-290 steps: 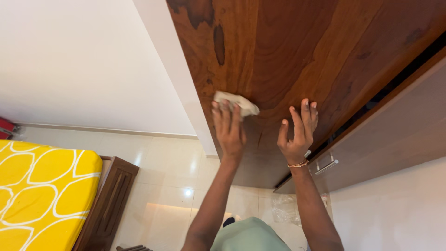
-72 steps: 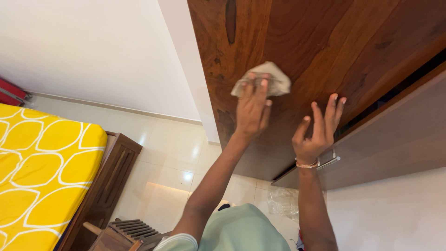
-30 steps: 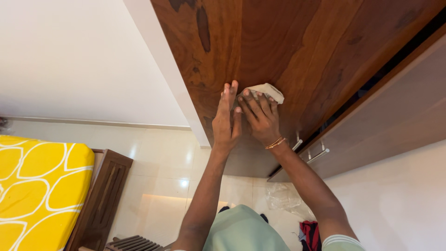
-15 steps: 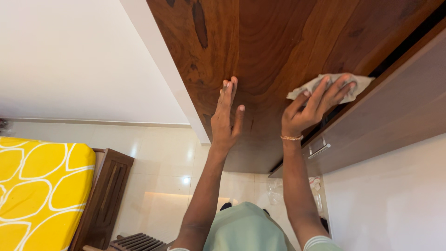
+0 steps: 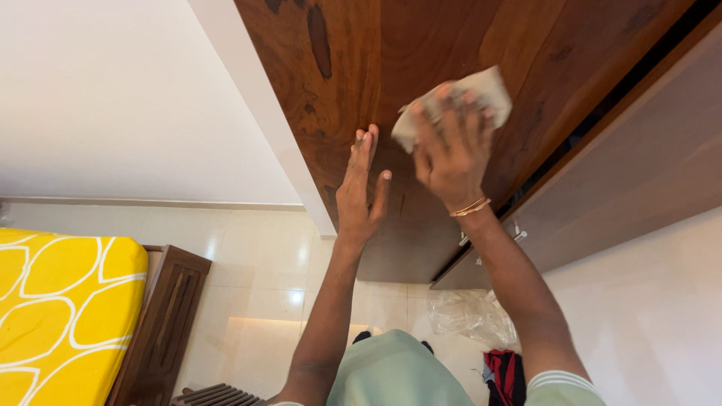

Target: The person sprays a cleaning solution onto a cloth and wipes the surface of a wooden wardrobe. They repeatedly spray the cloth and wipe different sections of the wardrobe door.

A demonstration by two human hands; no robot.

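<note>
My right hand presses a crumpled pale cloth against the dark wooden wardrobe door, its long axis seemingly running up-right. My left hand rests flat beside it, fingers spread.

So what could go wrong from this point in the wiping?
The right hand presses a crumpled pale cloth on the dark wooden door; loosely bunched, it could slip from the fingers. The left hand lies flat on the same panel, so a wide sweep might bump it. The door overlaps a grey door with a gap between; the cloth or fingertips could catch at that edge.
</note>
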